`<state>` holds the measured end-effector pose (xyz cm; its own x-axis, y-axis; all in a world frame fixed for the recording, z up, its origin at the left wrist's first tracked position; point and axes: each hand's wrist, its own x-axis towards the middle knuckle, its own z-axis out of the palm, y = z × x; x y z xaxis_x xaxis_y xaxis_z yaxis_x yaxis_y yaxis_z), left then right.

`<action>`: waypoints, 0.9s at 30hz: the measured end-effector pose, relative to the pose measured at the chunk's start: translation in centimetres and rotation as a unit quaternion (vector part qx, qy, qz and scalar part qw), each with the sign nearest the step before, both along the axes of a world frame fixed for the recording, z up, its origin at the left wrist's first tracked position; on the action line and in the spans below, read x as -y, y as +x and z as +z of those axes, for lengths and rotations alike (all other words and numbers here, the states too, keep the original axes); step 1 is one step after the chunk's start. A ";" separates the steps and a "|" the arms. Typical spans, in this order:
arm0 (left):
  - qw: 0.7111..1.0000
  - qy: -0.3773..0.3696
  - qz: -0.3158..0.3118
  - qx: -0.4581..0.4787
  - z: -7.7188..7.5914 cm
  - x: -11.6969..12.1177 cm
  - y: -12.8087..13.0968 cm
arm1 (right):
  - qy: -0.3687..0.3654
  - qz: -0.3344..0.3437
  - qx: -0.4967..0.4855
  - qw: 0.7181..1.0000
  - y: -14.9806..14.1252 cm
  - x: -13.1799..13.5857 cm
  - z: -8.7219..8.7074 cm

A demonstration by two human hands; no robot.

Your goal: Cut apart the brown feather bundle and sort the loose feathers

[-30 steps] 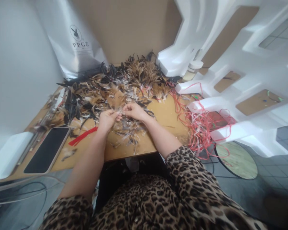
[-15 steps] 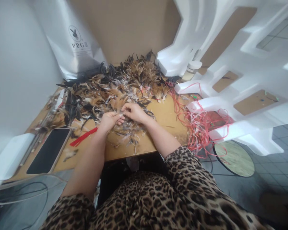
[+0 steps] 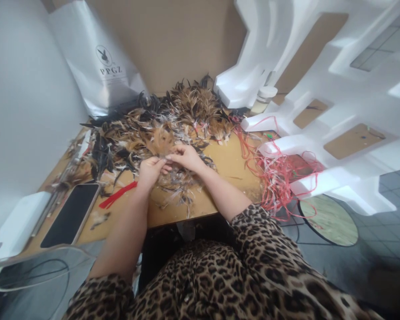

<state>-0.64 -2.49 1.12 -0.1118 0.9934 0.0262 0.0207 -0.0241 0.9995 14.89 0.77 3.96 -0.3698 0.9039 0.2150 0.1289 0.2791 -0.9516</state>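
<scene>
Over the front of the wooden table, my left hand (image 3: 150, 172) pinches the base of a small bunch of brown feathers (image 3: 160, 141), whose tips fan out upward. My right hand (image 3: 187, 159) meets it there, with thumb and finger closed at the same base. The stems between the fingertips are too small to make out. Behind both hands spreads a heap of brown and black feathers (image 3: 133, 126). Pale, fluffy feathers (image 3: 178, 183) lie loose just below my fingers. Close to my left wrist rests a bundle of red strips (image 3: 118, 194).
On the left are a phone (image 3: 70, 215) and a white box-shaped device (image 3: 18, 226) with a cable. A silver bag (image 3: 103, 84) stands behind the heap. To the right, tangled pink string (image 3: 276, 173) hangs on white foam packing (image 3: 311, 184), near a lidded jar (image 3: 264, 98).
The brown feathers now show more plainly above my fingertips. My right thumb and finger have shifted slightly lower, against the left fingertips. The whole view has shifted a little.
</scene>
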 end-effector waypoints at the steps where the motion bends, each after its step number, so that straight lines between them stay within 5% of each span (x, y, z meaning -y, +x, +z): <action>1: 1.000 -0.004 -0.012 -0.010 -0.1 0.0 0.0 | 0.005 0.007 0.007 1.000 -0.1 0.1 0.0; 8: 0.992 -0.019 -0.073 -0.098 0.0 0.4 0.0 | 0.010 0.070 0.019 0.997 -0.5 0.3 -0.8; 27: 0.996 0.009 -0.069 -0.063 -0.5 0.2 0.1 | -0.026 -0.005 -0.032 0.999 -0.9 -0.5 -1.9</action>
